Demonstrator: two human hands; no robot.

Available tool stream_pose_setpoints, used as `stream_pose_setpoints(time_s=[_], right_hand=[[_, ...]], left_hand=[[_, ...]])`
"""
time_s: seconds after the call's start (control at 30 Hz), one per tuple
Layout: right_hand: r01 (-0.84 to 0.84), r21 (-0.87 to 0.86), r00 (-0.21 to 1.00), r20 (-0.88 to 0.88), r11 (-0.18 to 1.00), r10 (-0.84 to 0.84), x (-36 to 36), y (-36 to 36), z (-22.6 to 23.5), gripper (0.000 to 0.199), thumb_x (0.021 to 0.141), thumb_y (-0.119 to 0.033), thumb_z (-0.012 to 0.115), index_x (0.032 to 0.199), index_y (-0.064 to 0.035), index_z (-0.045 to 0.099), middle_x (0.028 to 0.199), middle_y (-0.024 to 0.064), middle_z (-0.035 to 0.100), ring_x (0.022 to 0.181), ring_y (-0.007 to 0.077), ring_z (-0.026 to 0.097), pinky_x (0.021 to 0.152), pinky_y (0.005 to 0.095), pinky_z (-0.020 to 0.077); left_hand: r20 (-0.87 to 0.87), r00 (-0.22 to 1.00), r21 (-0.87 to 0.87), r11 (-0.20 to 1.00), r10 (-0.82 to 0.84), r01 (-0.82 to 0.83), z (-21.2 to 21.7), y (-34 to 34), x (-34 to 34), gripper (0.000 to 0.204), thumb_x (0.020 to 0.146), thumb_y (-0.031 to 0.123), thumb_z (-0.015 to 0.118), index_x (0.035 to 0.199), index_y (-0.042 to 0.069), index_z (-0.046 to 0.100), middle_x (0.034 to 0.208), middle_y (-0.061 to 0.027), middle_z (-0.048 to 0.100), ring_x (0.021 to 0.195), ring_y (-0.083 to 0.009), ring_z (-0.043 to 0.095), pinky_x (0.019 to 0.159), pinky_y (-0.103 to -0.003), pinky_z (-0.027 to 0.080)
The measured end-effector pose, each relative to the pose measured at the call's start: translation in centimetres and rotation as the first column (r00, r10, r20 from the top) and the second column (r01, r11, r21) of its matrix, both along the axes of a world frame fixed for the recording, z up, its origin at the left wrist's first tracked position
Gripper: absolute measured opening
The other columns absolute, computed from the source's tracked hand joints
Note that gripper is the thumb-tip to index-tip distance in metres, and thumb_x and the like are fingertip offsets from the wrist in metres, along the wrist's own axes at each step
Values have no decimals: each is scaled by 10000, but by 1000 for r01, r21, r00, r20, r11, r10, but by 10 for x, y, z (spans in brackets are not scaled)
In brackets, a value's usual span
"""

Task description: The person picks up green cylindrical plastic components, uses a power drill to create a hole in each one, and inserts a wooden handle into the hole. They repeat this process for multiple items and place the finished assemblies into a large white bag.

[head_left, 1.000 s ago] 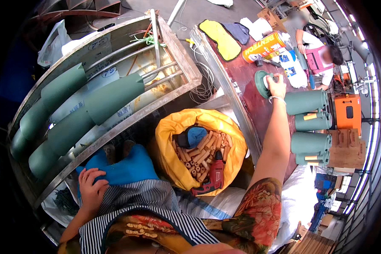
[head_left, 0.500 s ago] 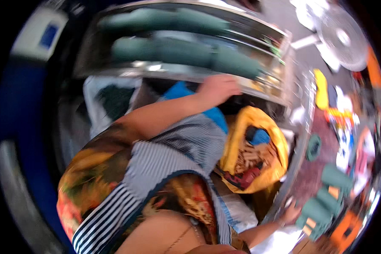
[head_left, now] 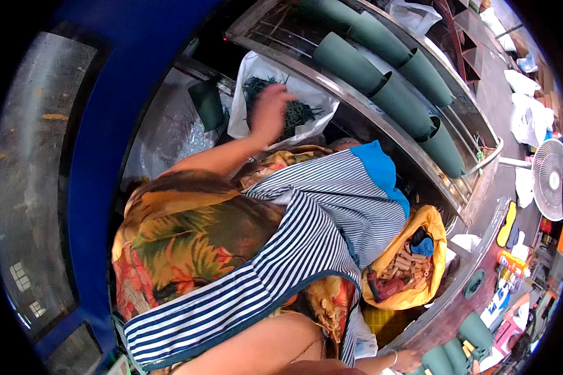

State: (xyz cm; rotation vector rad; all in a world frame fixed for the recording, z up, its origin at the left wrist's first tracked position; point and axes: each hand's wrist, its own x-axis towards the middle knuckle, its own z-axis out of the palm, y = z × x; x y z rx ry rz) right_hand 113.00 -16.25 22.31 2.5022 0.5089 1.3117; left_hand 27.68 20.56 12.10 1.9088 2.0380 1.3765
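Observation:
My left hand is over a white bag of shredded dark green scraps. It is somewhat blurred, with fingers stretched out and nothing visible in them. Far off at the lower right, my right hand, with a band at the wrist, lies at the edge of a work table. It is beside a row of dark green rolled tubes; its fingertips are too small to make out. Other green tubes lie in two lines in a metal-framed trough.
A yellow sack holding short tan rolls and a red tool stands by my lap. A blue machine post rises at the left. A fan stands at the far right. A loose green tube sits beside the white bag.
My left hand has moved left from the trough's near edge to over the white bag. The view has turned left. My right hand stays by the table's tubes.

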Motion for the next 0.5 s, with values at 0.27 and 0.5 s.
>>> stream_pose_setpoints(time_s=[0.27,0.5], right_hand=[[-708,-32,696,-200,706,689,-195,199,60,472,923,-282,605,1309,-27,509,1425,261,402,1304,411,416,1069,475,374],[-833,-165,524,-546,529,654,-361,235,92,460,873,-86,607,1327,-79,532,1512,166,346,1323,386,391,1074,449,369]], left_hand=[[-403,680,-610,375,612,-698,-157,-80,-244,396,868,232,605,1219,53,565,1253,-187,550,1198,-375,501,979,-463,438],[-529,847,-803,292,54,-520,-196,9,-334,489,875,292,555,1286,29,566,1424,-198,463,1314,-374,426,1084,-491,343]])
